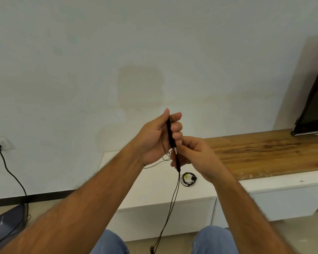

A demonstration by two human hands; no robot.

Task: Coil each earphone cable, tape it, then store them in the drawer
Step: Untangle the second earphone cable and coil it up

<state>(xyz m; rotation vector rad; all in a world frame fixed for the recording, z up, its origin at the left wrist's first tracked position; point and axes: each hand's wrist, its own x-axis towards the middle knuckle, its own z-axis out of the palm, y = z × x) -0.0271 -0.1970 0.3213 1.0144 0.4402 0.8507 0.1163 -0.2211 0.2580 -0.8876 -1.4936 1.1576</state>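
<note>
My left hand [155,136] grips a black earphone cable [171,133], folded into a long narrow bundle that stands upright between thumb and fingers. Its metal plug shows at the bundle's lower part. My right hand [193,156] pinches the same bundle just below the left hand. Two thin strands of the cable [170,208] hang down from my hands toward the floor between my knees. A second black earphone [188,179], coiled and marked with a yellow piece, lies on the white cabinet top [136,187]. The white drawer front [165,217] below it is closed.
A wooden shelf top [264,153] runs to the right, with a dark TV screen [316,107] standing on it. A black power cord [13,176] hangs from a wall socket [0,143] at the left. A dark object lies on the floor at bottom left.
</note>
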